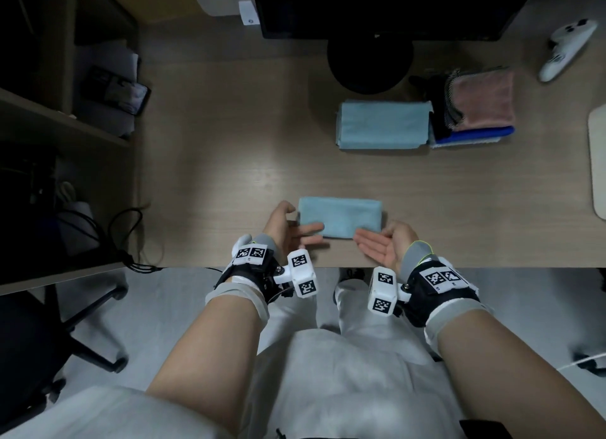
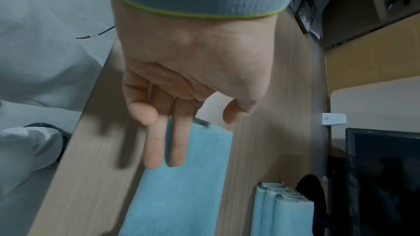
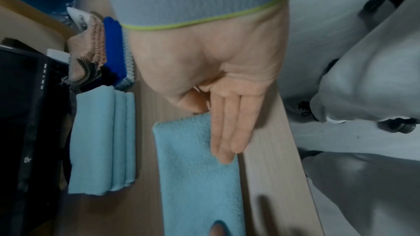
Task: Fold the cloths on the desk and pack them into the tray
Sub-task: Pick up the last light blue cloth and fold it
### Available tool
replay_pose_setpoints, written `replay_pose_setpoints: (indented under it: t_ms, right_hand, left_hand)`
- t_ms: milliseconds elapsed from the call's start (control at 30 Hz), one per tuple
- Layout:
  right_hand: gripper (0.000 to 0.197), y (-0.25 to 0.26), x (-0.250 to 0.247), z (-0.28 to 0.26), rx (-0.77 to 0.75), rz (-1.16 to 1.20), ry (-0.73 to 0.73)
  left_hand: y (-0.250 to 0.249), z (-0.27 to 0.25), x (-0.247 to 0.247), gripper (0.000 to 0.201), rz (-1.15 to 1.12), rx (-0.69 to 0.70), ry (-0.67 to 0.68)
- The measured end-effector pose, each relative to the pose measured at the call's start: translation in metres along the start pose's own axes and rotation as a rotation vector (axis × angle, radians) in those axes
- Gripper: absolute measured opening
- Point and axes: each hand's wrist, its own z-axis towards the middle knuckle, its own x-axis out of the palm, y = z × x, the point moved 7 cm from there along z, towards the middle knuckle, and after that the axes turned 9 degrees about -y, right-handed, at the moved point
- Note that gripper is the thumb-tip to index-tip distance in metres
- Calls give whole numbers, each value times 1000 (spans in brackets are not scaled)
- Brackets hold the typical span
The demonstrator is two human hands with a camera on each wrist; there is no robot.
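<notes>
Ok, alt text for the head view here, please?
Both hands, left hand and right hand, lie open with fingertips at the near edge of a folded light-blue cloth on the desk; folded cloths are stacked farther back.

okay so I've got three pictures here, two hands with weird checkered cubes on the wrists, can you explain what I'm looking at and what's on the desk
A person wears cameras: one on the head looking down, one on each wrist. The checkered cubes are markers on the wrist mounts. On the wooden desk lies a folded light-blue cloth. The left hand and right hand are open at its two ends, fingers straight along its near edge, gripping nothing. Farther back sit a stack of folded light-blue cloths and a pile topped by a pink cloth.
</notes>
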Motion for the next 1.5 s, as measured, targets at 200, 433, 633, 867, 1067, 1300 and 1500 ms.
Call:
replay_pose_setpoints:
  t_ms: [200,433,633,867,1067,1300,1500]
  right_hand:
    - [24,-2,-2,12,-46,-113,-76]
    - [45,6,-1,15,-37,-279,-165]
    - [21,38,-10,13,-260,-205,-202]
    - [17,89,-17,-11,-389,-331,-193]
    - [48,128,-32,-26,-506,-283,-219]
    - [51,172,-25,-26,-609,-282,-226]
    - [54,224,-14,-8,-627,-219,-238]
  left_hand:
    - [-19,14,-2,17,383,187,-175]
    - [-25,23,2,19,383,126,-218]
    - [-43,11,21,20,211,272,-193]
    - [-55,-16,57,34,286,399,-234]
    - [-77,-43,88,34,261,559,-249]
    - [-115,-35,105,42,155,651,-246]
    - [-170,-19,125,47,197,684,-271]
